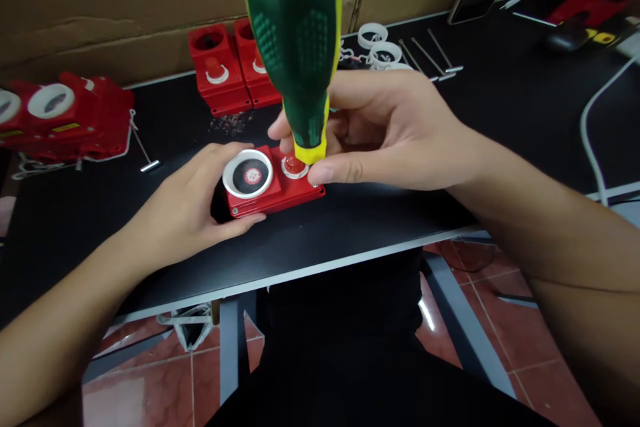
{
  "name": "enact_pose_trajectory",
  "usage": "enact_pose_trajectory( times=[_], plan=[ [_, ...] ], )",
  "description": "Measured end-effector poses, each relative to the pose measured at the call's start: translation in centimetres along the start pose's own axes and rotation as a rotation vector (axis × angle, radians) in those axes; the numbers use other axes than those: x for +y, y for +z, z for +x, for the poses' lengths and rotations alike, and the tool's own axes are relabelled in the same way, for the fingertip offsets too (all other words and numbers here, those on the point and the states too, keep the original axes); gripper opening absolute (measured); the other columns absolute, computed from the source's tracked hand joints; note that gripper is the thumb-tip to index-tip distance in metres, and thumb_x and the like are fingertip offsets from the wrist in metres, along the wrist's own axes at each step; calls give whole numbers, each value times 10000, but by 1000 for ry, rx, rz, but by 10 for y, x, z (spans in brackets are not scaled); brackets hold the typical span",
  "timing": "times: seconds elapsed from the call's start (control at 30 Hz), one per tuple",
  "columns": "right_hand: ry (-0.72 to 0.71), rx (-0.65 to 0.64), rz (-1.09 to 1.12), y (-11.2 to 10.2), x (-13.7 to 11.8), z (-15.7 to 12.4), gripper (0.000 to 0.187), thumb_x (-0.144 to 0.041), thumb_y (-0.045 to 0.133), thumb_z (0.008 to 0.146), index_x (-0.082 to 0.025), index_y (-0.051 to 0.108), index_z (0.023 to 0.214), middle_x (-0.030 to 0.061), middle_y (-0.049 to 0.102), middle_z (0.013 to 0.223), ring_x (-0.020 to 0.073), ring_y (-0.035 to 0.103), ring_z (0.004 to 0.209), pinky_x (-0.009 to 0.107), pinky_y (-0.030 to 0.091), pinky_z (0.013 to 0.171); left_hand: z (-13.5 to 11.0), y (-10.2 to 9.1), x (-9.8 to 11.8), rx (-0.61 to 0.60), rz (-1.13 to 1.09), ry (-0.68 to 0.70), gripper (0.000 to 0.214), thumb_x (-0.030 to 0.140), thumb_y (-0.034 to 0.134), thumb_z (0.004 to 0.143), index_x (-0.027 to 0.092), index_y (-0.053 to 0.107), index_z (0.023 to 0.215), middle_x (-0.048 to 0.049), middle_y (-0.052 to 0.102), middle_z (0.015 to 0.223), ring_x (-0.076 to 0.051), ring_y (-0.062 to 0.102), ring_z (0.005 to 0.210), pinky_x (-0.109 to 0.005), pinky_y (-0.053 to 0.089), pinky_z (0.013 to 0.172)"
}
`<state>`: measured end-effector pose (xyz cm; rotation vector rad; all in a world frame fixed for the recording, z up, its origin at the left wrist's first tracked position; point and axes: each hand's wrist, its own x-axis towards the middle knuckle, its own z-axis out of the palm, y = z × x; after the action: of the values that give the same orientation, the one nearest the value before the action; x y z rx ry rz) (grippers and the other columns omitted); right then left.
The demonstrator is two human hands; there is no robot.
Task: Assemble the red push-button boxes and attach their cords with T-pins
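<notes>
A red alarm call-point box (pixel 280 199) lies on the black table, its white ring (pixel 249 174) around a dark round face on the left and a small red part in a white collar on the right. My left hand (pixel 195 193) grips the box's left end, thumb along the near side and fingers at the far side. A green and yellow screwdriver (pixel 300 47) stands upright over the box's right end. Around the lower part of its handle, my right hand (pixel 385 127) is closed, thumb close to the box's corner. The screwdriver's tip is hidden.
Two similar red boxes (pixel 219 73) stand at the back, with dark crumbs before them. More red units (pixel 75 117) are stacked at left, near a small T-bar rod (pixel 145 147). White rings (pixel 385 53) and thin metal rods (pixel 427 57) lie at the back right. A white cable (pixel 590 127) runs at right.
</notes>
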<state>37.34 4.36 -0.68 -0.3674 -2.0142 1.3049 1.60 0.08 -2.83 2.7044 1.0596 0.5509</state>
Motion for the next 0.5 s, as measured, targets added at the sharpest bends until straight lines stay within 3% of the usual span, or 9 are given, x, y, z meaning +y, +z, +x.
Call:
enact_pose_trajectory(
  times=[0.13,0.23,0.37,0.5],
  plan=[
    [-31,-20,-29,-8,-8,-5,404,-389,930,1252,-167,816,1571,55,886,1437,129,847,1085,237,755,981,1,-3,2,-21,2,-23,788,738,747,1281,212,586,1845,-171,818,1689,-348,852,1448,-466,730,1293],
    [-17,-10,-17,-11,-12,-6,330,-301,964,1211,-198,868,1510,55,922,1426,164,891,1147,283,782,1058,2,-5,3,-56,10,-57,788,745,726,1277,219,579,1844,-173,818,1686,-360,849,1456,-486,732,1295],
    [-1,41,-4,-9,-10,-4,377,-417,1065,1138,-210,897,1405,51,932,1312,189,891,1092,342,807,1043,2,-5,2,-31,5,-51,773,750,737,1267,233,597,1824,-165,821,1676,-365,858,1457,-483,740,1288],
    [-21,58,14,-3,2,2,493,-586,1095,1094,-203,839,1269,24,867,1262,163,803,1019,337,776,1004,2,-4,1,-17,-4,-20,735,685,771,1268,246,590,1829,-157,821,1677,-361,864,1454,-469,741,1278]
  ],
)
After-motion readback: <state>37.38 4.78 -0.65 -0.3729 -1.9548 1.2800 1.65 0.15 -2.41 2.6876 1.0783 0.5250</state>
